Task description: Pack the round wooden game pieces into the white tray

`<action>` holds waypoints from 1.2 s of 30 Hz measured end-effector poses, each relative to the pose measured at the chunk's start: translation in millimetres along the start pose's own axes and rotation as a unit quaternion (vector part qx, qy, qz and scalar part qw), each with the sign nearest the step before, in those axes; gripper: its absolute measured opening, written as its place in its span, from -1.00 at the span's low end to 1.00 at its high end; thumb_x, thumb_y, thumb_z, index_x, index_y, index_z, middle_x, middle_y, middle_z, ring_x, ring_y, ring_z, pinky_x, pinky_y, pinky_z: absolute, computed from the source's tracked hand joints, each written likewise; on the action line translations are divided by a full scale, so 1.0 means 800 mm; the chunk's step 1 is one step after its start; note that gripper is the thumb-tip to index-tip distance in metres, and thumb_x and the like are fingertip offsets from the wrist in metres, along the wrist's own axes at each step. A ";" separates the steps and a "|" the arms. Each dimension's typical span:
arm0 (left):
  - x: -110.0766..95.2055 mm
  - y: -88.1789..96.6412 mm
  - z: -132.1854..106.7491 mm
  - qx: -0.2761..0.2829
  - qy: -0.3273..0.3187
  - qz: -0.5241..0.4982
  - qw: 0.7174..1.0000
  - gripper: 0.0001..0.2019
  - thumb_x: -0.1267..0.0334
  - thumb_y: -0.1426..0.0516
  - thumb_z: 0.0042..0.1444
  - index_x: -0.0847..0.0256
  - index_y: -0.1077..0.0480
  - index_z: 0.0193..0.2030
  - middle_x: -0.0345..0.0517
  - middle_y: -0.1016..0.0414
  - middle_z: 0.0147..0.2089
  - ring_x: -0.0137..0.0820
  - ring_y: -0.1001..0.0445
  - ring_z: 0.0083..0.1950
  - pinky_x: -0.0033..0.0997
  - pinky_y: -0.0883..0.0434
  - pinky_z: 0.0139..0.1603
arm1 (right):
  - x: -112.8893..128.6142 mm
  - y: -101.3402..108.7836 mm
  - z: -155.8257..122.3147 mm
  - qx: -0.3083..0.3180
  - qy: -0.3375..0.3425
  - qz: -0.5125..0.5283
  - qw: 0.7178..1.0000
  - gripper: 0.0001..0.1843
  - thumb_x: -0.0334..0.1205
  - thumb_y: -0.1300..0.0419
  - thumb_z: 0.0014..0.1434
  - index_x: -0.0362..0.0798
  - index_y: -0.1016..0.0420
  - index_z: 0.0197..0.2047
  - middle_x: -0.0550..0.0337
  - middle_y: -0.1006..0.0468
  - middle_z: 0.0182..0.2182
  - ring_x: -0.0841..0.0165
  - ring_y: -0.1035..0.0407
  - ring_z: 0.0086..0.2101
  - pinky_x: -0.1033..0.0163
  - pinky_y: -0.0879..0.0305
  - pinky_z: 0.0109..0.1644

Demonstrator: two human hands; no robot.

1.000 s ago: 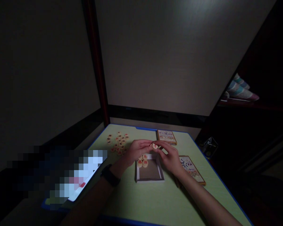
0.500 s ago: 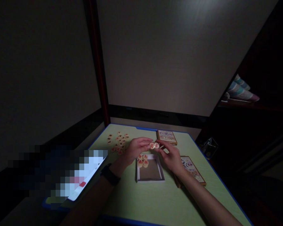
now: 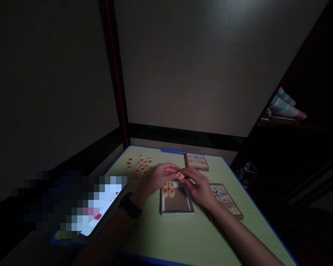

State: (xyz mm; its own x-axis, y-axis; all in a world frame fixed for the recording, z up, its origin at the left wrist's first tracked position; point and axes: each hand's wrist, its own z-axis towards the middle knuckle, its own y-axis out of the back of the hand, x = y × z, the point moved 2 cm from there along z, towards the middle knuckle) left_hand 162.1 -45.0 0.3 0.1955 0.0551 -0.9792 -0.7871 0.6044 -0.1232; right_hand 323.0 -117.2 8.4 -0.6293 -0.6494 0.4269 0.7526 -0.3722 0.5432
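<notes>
Above the far edge of an open shallow box [image 3: 192,201], my two hands meet at a round Chinese chess piece [image 3: 181,175] with a red character. My left hand [image 3: 161,176], with a dark band on its wrist, has its fingers closed on the piece's left side. From the right, the fingers of my right hand [image 3: 199,183] close on it too. Whether a second piece is stacked behind it is hidden. Inside the box, Chinese chess pieces [image 3: 171,191] with red characters stand in short stacks in the far left corner.
Loose Chinese chess pieces [image 3: 141,166] lie scattered at the table's far left. One printed box [image 3: 197,161] is at the back, and another printed box [image 3: 227,199] lies right of the open box, partly behind my right forearm. A lit screen [image 3: 100,207], partly pixelated, is at left.
Two Chinese chess pieces showed side by side between my hands; now only one face shows. My right hand has moved slightly left, closer to my left fingers.
</notes>
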 end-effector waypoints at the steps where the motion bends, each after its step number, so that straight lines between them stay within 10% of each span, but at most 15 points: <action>1: 0.001 0.000 0.000 -0.001 0.001 -0.002 1.000 -0.62 0.21 -0.40 -0.19 0.32 -0.49 -0.21 0.02 -0.60 -0.22 -0.30 -0.57 -0.18 -0.31 -0.48 -0.07 | 0.001 0.000 0.000 0.002 -0.001 -0.001 1.000 -0.75 -0.28 -0.17 0.24 0.06 -0.54 -0.02 0.06 -0.60 -0.16 0.24 -0.51 -0.16 0.12 -0.48 -0.09; 18: -0.004 -0.002 -0.004 0.010 0.034 -0.019 0.999 -0.58 0.20 -0.45 -0.29 0.34 -0.47 -0.29 -0.06 -0.57 -0.35 -0.40 -0.54 -0.31 -0.44 -0.45 -0.23 | 0.014 0.002 0.000 0.017 0.023 -0.037 0.999 -0.76 -0.27 -0.15 0.25 0.01 -0.52 -0.03 0.03 -0.60 -0.21 0.25 -0.50 -0.22 0.17 -0.49 -0.14; 31: -0.009 -0.004 -0.008 0.001 0.040 -0.056 0.998 -0.60 0.16 -0.42 -0.21 0.33 -0.54 -0.23 0.02 -0.61 -0.24 -0.31 -0.58 -0.25 -0.28 -0.52 -0.11 | -0.001 -0.003 -0.003 -0.061 -0.141 0.049 0.987 -0.83 -0.19 -0.27 0.15 0.02 -0.55 -0.16 0.13 -0.62 -0.28 0.28 -0.52 -0.36 0.22 -0.49 -0.28; 36: -0.007 -0.003 -0.006 -0.005 0.039 -0.047 0.998 -0.60 0.16 -0.41 -0.21 0.36 -0.55 -0.24 0.04 -0.62 -0.24 -0.26 -0.59 -0.22 -0.23 -0.52 -0.07 | 0.007 0.001 -0.001 -0.056 -0.049 0.000 0.997 -0.85 -0.24 -0.22 0.19 0.03 -0.54 -0.14 0.08 -0.60 -0.18 0.23 -0.50 -0.19 0.15 -0.48 -0.11</action>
State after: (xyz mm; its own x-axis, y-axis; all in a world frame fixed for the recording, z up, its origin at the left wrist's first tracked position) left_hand 159.8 -50.7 5.4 0.2237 -0.0633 -0.9726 -0.7735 0.5956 -0.2167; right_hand 320.4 -121.5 10.4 -0.6415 -0.5836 0.4979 0.7657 -0.4475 0.4620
